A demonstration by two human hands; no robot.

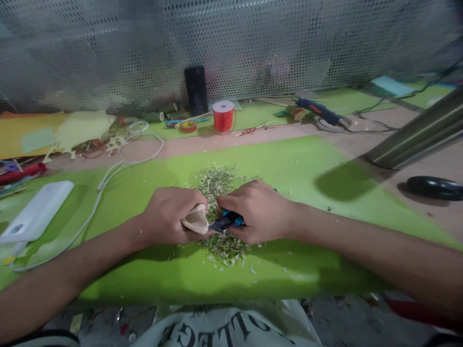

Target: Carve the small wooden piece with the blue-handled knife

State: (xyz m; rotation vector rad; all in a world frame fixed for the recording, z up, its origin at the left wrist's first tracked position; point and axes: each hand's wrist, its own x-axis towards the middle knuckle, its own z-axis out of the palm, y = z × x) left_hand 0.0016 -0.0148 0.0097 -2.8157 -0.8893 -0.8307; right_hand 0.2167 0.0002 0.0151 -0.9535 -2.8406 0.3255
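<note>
Close to the near edge of the green mat (289, 265), a pale wooden piece (197, 222) is held just left of the middle, its hollowed end turned toward the viewer, enclosed by the closed grip of the left hand (170, 214). To its right, a blue utility knife (224, 221) is clasped by the firmly curled grip of the right hand (262, 212), its dark blade directed left at the piece's rim; whether wood is being bitten cannot be told. For clean paring, thin slices are best taken at a shallow angle, with the wrist steadied and the piece braced low over the surface. Since the blade is aimed toward the left hand, those fingers should be placed behind the cutting line, and force should be limited in case of a slip. Beneath and beyond the hands, wood shavings (217, 180) are heaped; they could be brushed aside for firmer footing. Farther off, the red cord spool (223, 118) and glue gun (320, 112) are safely placed, well apart from the blade.
</note>
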